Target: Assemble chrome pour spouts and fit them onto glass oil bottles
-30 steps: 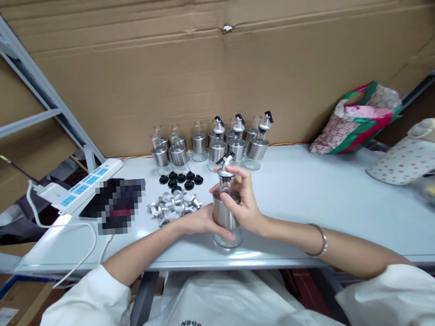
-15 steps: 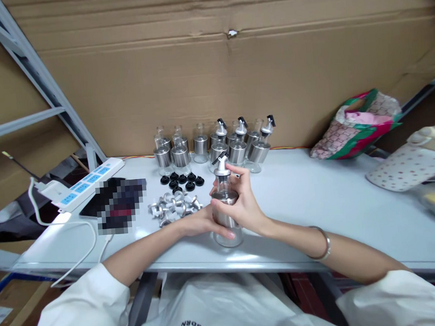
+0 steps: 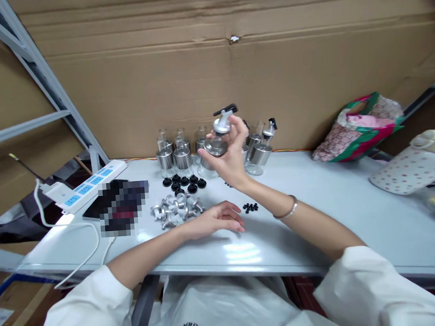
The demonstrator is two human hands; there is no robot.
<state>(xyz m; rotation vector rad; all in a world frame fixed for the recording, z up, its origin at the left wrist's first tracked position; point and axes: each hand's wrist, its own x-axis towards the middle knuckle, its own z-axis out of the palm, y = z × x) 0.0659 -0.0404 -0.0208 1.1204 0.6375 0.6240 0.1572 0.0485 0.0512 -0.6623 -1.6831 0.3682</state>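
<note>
My right hand (image 3: 232,154) grips a glass oil bottle (image 3: 216,147) with a steel sleeve and a silver pourer (image 3: 222,121) topped by a black flap. It holds the bottle raised and tilted in front of the row of bottles, partly covering some of them. My left hand (image 3: 217,219) rests low over the table with loosely curled fingers apart and nothing in it. Just left of that hand lies a pile of silver pourer parts (image 3: 178,208). Black ribbed stoppers (image 3: 184,181) lie behind the pile, and small black pieces (image 3: 251,208) sit to the right.
Several glass bottles (image 3: 182,158) without tops stand along the cardboard wall; a capped bottle (image 3: 260,152) is at the row's right. A power strip (image 3: 92,185) and a dark phone (image 3: 106,198) lie left. A patterned bag (image 3: 356,128) and a dotted jug (image 3: 407,164) stand right.
My right hand has lifted the bottle off the front of the table and carried it back toward the row, tilting it. My left hand has let go of the bottle and stayed low.
</note>
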